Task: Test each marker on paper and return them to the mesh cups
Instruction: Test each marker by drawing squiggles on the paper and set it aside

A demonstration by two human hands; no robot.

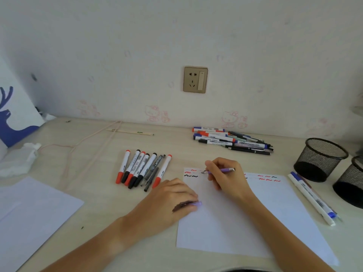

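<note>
On the pale wood-grain surface (98, 203), which bears everything, a white sheet of paper (225, 222) lies before the person so that both hands can reach it; red and black squiggles (191, 173) run along its top edge, apparently trial strokes. A second white sheet (29, 213) lies at the near left. Two empty black mesh cups (320, 160) stand at the right edge, well apart from the writing area, presumably awaiting the returned pens. Against the wall a loose pile of markers and pens (231, 140) rests, while a neat row of red- and black-capped markers (141, 169) lies just left of the sheet; which group is tested cannot be told. Two white markers with blue caps (312, 197) lie between the sheet and the cups.

The left hand (172, 201) rests on the sheet's left edge, seemingly steadying it, its fingers curled round a small purple pen cap (193, 203), kept ready for recapping. The right hand (225, 175) pinches a slim purple pen (221, 170) in a writing grip, tip touching the paper beside the squiggles. The step in hand appears to be testing this pen; much of the task seems to remain.
</note>
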